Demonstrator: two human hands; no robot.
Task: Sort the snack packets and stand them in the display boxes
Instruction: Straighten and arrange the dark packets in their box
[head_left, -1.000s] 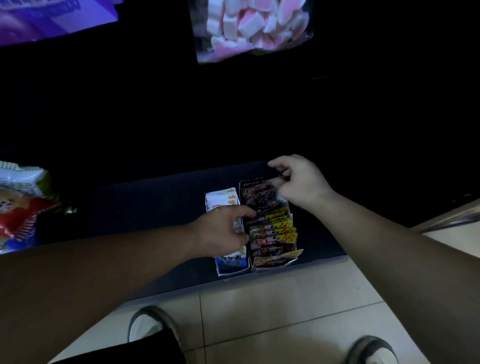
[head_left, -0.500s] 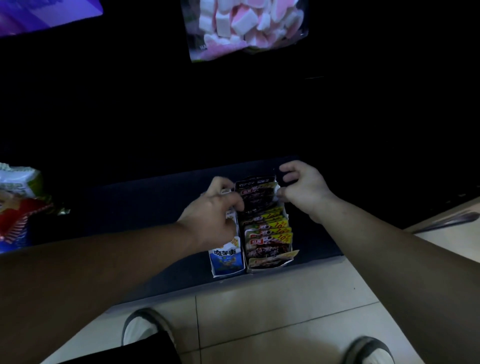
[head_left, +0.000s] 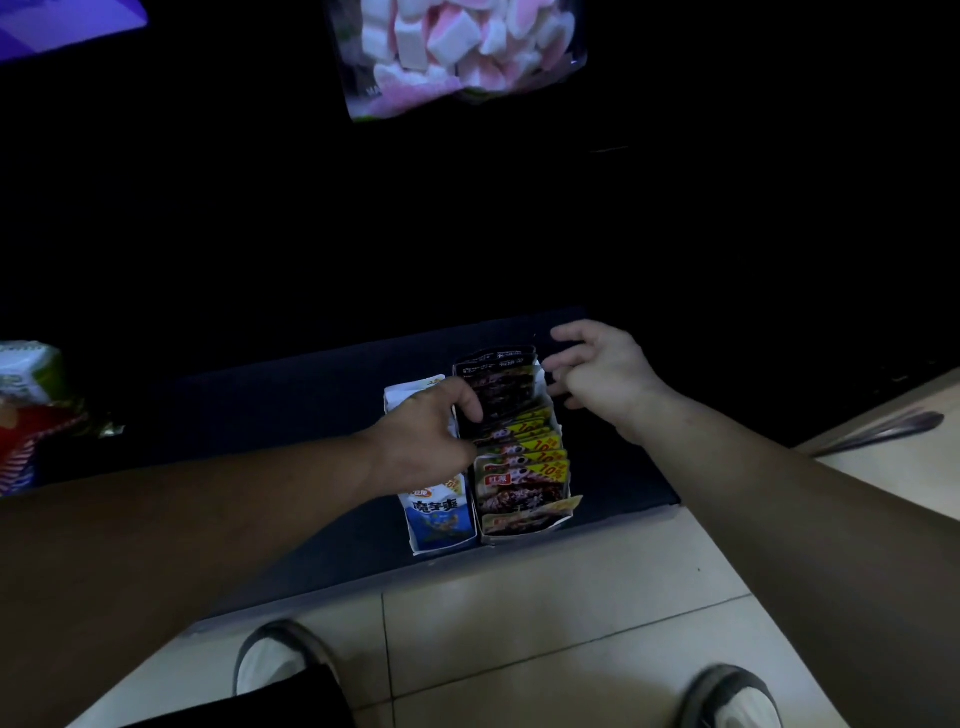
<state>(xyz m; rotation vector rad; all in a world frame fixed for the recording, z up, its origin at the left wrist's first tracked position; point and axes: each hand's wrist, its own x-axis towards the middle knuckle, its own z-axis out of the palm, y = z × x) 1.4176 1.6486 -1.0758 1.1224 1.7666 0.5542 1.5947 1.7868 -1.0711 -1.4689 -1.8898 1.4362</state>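
Two display boxes stand side by side on a dark low shelf (head_left: 260, 405). The left box (head_left: 439, 519) is blue and white. The right box (head_left: 524, 522) holds a row of upright packets, yellow-striped packets (head_left: 524, 452) in front and dark packets (head_left: 501, 379) at the back. My left hand (head_left: 421, 441) reaches over the left box, and its thumb and curled fingers grip the left edge of the dark packets. My right hand (head_left: 602, 374) hovers just right of the dark packets with loosely bent fingers, holding nothing.
A bag of pink and white marshmallows (head_left: 457, 52) hangs above, with a purple pack (head_left: 57, 26) at top left. Red and green snack bags (head_left: 26, 410) lie at the far left. Below the shelf edge are pale floor tiles (head_left: 545, 623) and my two shoes.
My right hand let go of the dark packets' right edge and drew slightly away. My left hand shifted from the blue box to the dark packets, which now stand lower in the box.
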